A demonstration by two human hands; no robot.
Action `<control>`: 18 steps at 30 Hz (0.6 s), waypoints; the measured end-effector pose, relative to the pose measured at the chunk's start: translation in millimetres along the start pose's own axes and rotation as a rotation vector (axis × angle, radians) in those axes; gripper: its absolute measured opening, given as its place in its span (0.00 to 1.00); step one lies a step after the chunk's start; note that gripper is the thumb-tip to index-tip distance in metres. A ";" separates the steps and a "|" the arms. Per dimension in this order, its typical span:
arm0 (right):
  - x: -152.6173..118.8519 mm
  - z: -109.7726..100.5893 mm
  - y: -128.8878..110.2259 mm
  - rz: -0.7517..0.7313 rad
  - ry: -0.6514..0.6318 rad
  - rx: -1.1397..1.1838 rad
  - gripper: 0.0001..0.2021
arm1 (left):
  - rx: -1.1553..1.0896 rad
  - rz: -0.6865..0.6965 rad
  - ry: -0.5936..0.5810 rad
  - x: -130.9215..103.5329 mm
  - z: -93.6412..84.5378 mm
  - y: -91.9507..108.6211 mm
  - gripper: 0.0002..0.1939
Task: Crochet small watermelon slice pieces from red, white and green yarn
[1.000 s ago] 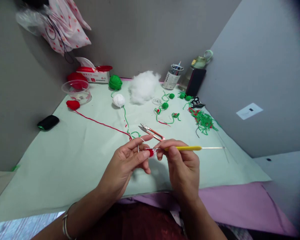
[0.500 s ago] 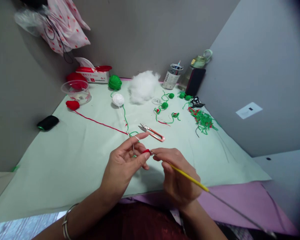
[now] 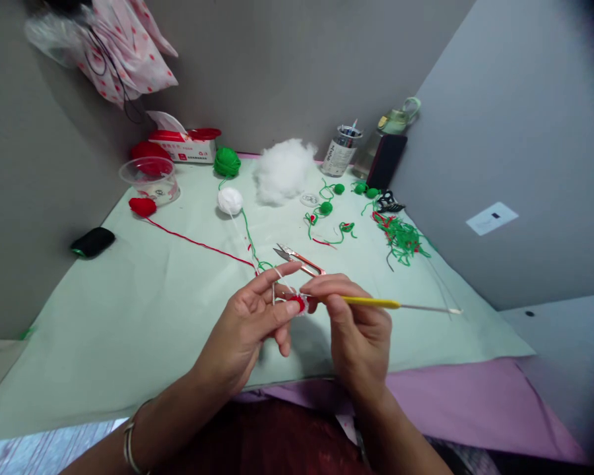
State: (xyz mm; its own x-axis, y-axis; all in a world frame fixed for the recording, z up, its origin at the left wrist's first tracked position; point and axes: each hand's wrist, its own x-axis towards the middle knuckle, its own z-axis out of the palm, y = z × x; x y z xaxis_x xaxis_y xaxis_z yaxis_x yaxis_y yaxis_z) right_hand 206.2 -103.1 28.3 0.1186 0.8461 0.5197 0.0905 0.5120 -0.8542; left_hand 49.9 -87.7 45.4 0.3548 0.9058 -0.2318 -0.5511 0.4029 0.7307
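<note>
My left hand (image 3: 252,320) pinches a small red and white crochet piece (image 3: 299,303) between thumb and fingers. White yarn (image 3: 283,280) loops over its raised index finger and runs back to the white yarn ball (image 3: 230,200). In my right hand (image 3: 359,323) is a crochet hook (image 3: 371,301) with a yellow grip, its rear shaft pointing right. The hook's front end meets the crochet piece, its tip hidden by fingers and yarn. Just beyond my hands lie orange thread snips (image 3: 299,258), partly covered by the fingers.
Red yarn (image 3: 198,240) trails from a small red ball (image 3: 142,206) at left. Behind are a green yarn ball (image 3: 226,162), white stuffing (image 3: 284,171), a clear tub (image 3: 151,185) and a pen jar (image 3: 341,153). Green yarn scraps (image 3: 406,239) and a phone (image 3: 387,161) sit at right.
My right hand has turned, swinging the hook from a downward slant to nearly level. The crochet piece now shows its white edge, and my left hand has shifted slightly right.
</note>
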 end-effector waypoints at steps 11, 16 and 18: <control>-5.6 -5.2 3.0 -0.115 0.053 -0.238 0.10 | -0.162 -0.165 0.004 3.4 -2.0 -0.6 0.18; 0.9 -4.0 1.5 0.034 0.010 -0.016 0.09 | -0.059 -0.053 0.007 0.9 -0.5 0.3 0.21; -0.2 -2.8 2.4 0.025 0.002 -0.038 0.08 | 0.002 -0.017 0.003 -0.3 1.8 -1.8 0.22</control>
State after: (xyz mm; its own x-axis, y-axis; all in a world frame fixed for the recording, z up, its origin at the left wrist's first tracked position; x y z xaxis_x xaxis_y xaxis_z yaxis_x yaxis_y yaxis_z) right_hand 209.1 -102.4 26.2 0.1230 0.8581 0.4985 0.1254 0.4849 -0.8655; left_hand 52.1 -88.9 45.3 0.3616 0.8994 -0.2458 -0.5435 0.4175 0.7282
